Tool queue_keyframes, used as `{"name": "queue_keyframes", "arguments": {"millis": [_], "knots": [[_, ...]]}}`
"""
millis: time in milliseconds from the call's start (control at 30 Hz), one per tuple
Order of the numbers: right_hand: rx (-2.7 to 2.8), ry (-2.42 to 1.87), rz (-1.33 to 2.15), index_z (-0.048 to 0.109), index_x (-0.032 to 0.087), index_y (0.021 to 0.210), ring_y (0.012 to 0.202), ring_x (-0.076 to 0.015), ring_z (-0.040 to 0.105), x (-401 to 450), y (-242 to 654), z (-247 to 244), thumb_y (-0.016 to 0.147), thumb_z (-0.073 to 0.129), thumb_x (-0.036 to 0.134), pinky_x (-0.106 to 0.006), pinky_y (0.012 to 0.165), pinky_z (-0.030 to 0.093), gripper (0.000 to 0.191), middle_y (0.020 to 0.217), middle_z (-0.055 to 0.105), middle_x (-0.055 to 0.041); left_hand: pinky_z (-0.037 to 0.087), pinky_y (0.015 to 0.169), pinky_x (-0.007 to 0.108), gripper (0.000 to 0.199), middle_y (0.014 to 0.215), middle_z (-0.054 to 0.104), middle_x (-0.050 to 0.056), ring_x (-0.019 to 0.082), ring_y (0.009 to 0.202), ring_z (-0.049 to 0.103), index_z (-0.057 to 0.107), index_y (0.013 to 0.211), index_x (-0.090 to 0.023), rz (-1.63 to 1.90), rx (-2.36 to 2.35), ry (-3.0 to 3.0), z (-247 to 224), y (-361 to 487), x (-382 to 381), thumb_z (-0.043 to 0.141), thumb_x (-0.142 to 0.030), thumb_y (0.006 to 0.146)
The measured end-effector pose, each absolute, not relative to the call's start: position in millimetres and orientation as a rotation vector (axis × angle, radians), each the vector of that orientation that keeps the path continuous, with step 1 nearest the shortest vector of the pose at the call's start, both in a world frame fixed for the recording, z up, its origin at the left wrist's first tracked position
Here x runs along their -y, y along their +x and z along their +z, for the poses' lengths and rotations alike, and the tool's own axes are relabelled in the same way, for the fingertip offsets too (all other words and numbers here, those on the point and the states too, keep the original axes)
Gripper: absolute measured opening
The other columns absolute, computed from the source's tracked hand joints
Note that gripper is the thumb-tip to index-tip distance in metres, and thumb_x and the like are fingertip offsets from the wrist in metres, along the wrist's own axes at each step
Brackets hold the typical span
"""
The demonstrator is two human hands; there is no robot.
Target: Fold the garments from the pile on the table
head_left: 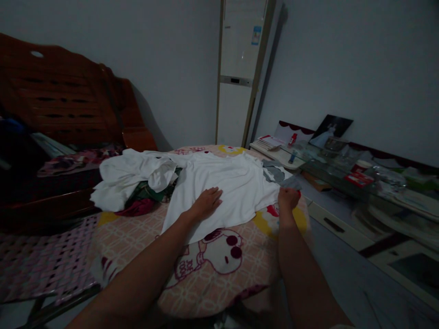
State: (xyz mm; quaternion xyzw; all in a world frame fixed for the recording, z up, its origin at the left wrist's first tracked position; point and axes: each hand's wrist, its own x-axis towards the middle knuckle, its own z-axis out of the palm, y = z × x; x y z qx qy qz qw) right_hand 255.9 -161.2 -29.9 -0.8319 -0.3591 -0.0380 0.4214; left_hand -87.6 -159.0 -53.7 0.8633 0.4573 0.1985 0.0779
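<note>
A white T-shirt (229, 183) lies spread out, lightly wrinkled, on a table covered with a pink patterned cloth (254, 256). My left hand (207, 203) rests flat on the shirt's middle, fingers stretched out. At the shirt's right edge, my right hand (288, 198) is closed on what looks like the end of a sleeve. Just beyond that hand lies a grey and white piece of clothing (274, 171), partly hidden by the shirt. Left of the shirt sits a heap of clothes, with a white garment (126, 176) over a dark green one (147, 191) and a dark red one (139, 208).
A wooden bench (61, 100) stands at the left behind a pink woven seat (51, 260). On the right, a low cabinet with a glass shelf (343, 173) holds papers, a cup and bags. A tall white air conditioner (235, 109) fills the far corner.
</note>
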Motion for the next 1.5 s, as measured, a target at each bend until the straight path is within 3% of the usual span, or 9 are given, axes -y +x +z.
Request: {"name": "queue_keyframes", "arguments": {"millis": [133,333,467,600,767,867,1133,1400,1500], "knots": [[0.963,-2.088,-0.101,0.071,0.013,0.072,0.084,-0.0327,0.063,161,250,-32,0.07,0.064,0.031,-0.044,0.078,0.047,0.019,0.081,0.069,-0.0207,0.031,0.116,0.05,0.044,0.147,0.049,0.017,0.029,0.138,0.044,0.054,0.134,-0.015,0.648,-1.345,2.575,-55,-88,159,0.044,-0.033,0.095],[0.925,-1.907,-0.121,0.07,0.014,0.083,0.08,-0.0271,0.061,164,246,-25,0.068,0.057,0.024,-0.036,0.075,0.046,0.022,0.083,0.07,-0.0152,0.035,0.114,0.047,0.041,0.142,0.054,0.015,0.027,0.134,0.048,0.057,0.129,-0.017,0.748,-1.34,2.503,-49,-87,164,0.05,-0.029,0.091],[0.886,-1.825,-0.171,0.069,0.013,0.086,0.082,-0.0266,0.062,165,241,-9,0.071,0.055,0.026,-0.035,0.077,0.046,0.025,0.089,0.071,-0.0153,0.047,0.101,0.039,0.036,0.123,0.065,0.014,0.025,0.115,0.061,0.063,0.12,-0.018,0.817,-1.015,2.529,-29,-68,185,0.054,-0.037,0.09],[0.849,-1.761,-0.227,0.069,0.014,0.087,0.082,-0.0259,0.062,169,242,9,0.072,0.053,0.027,-0.035,0.079,0.046,0.025,0.091,0.071,-0.0141,0.051,0.086,0.036,0.039,0.105,0.067,0.012,0.026,0.097,0.063,0.066,0.109,-0.017,0.527,-0.815,2.719,-11,-38,215,0.066,-0.044,0.081],[0.76,-1.839,-0.271,0.071,0.015,0.088,0.082,-0.0271,0.063,180,252,15,0.068,0.053,0.024,-0.035,0.078,0.046,0.028,0.09,0.072,-0.0136,0.05,0.077,0.034,0.012,0.096,0.064,0.012,0.025,0.09,0.061,0.064,0.09,-0.017,0.348,-0.908,2.895,-12,-20,229,0.058,-0.024,0.082],[0.733,-1.905,-0.259,0.072,0.015,0.085,0.08,-0.0271,0.062,184,255,11,0.064,0.054,0.02,-0.035,0.075,0.045,0.028,0.087,0.072,-0.0132,0.048,0.072,0.033,0.013,0.091,0.065,0.012,0.023,0.086,0.061,0.063,0.086,-0.017,0.391,-0.939,2.882,-14,-20,228,0.051,-0.017,0.083],[0.762,-2.009,-0.291,0.074,0.016,0.091,0.08,-0.0272,0.063,193,253,16,0.067,0.056,0.021,-0.034,0.071,0.044,0.03,0.09,0.073,-0.0135,0.038,0.059,0.02,0.015,0.07,0.065,0.0,0.011,0.062,0.055,0.068,0.08,-0.013,0.62,-0.777,2.294,-1,-36,222,0.054,-0.018,0.078],[0.773,-2.176,-0.322,0.074,0.016,0.1,0.086,-0.0299,0.067,206,254,22,0.075,0.053,0.018,-0.036,0.071,0.046,0.032,0.095,0.072,-0.017,0.039,0.062,0.018,0.011,0.076,0.067,0.001,0.01,0.067,0.055,0.071,0.079,-0.013,0.584,-0.623,2.268,-7,-36,224,0.063,-0.014,0.072],[0.928,-2.34,-0.266,0.075,0.014,0.095,0.088,-0.031,0.068,207,256,18,0.076,0.051,0.014,-0.038,0.071,0.047,0.03,0.094,0.071,-0.0193,0.04,0.061,0.018,0.011,0.075,0.067,0.001,0.009,0.065,0.056,0.071,0.076,-0.011,0.543,-0.55,2.234,-8,-36,224,0.065,-0.02,0.077]]}}
